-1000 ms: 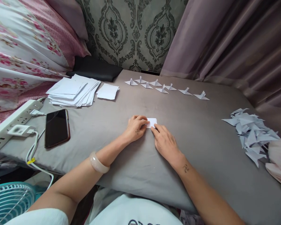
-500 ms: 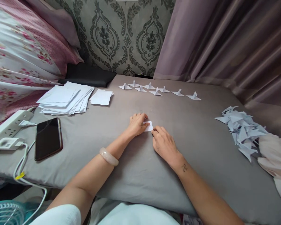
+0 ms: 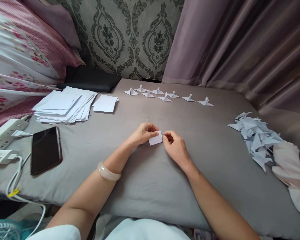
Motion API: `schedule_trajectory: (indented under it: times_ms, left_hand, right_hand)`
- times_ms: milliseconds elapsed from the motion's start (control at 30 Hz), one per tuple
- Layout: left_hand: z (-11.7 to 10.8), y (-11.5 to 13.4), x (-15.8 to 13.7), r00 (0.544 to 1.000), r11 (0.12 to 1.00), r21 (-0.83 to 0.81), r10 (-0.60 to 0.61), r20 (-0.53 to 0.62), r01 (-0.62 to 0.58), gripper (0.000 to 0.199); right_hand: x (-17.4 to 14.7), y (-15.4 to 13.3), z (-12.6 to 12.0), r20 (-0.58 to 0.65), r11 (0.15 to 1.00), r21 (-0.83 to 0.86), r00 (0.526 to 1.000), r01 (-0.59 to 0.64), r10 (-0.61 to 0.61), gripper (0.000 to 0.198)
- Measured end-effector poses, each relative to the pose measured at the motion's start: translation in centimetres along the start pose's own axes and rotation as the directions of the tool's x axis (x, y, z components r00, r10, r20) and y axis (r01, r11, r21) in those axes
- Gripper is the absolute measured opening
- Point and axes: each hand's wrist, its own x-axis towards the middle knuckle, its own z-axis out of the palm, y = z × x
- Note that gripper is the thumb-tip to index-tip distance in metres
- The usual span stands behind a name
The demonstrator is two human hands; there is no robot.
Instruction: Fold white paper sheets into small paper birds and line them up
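Note:
A small white piece of paper [image 3: 155, 138], which looks folded, is held over the grey cloth in the middle. My left hand [image 3: 145, 132] is closed on its upper left part, thumb in front and fingers behind. At the paper's right edge, the curled thumb and forefinger of my right hand [image 3: 175, 146] are pinched together on the rim. Beyond both hands, several folded paper birds [image 3: 165, 96] stand in loose rows. Off to the right lies a heap of flatter folded paper pieces [image 3: 256, 135].
At the back left are a stack of white paper [image 3: 65, 105] and a smaller pile of paper squares [image 3: 105, 103]. A phone [image 3: 46, 150] and a power strip [image 3: 7, 133] with cables lie at left. A pale cloth [image 3: 287, 160] borders the heap on the right.
The paper has come up off the cloth and tilted toward me. My left hand has turned, its thumb now lying across the front. My right fingers have curled in at the right edge.

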Motion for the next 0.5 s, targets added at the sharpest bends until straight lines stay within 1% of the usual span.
schedule_trajectory:
  times_ms: [33,100,167,267,367,500]
  left_hand:
    - [-0.08,0.07,-0.19,0.999,0.999,-0.048,-0.011,0.03,0.013,0.03]
    - [-0.18,0.37,-0.56,0.997,0.997,-0.061,-0.036,0.066,0.04,0.032]
    - [-0.2,0.69,-0.83,0.997,0.998,-0.04,-0.041,0.07,0.044,0.031]
    - [-0.14,0.92,-0.99,0.996,0.999,-0.024,-0.039,0.077,0.041,0.028]
    - [-0.08,0.85,-1.02,0.994,0.997,0.005,-0.072,0.08,0.071,0.026]
    - [-0.1,0.82,-1.13,0.992,0.995,0.04,-0.095,0.08,0.092,0.026]
  right_hand:
    - [0.26,0.24,-0.02,-0.002,0.99,0.131,0.998,-0.06,0.06,0.017]
    - [0.74,0.63,-0.11,0.04,0.926,0.344,0.987,-0.157,0.153,0.023]
    - [1.05,0.76,-0.26,0.092,0.863,0.457,0.977,-0.215,0.194,0.028]
    - [1.16,0.54,-0.42,0.153,0.814,0.526,0.969,-0.246,0.194,0.029]
    - [1.05,0.21,-0.49,0.195,0.785,0.563,0.965,-0.258,0.178,0.027]
    - [0.93,0.14,-0.66,0.206,0.784,0.563,0.963,-0.261,0.173,0.027]
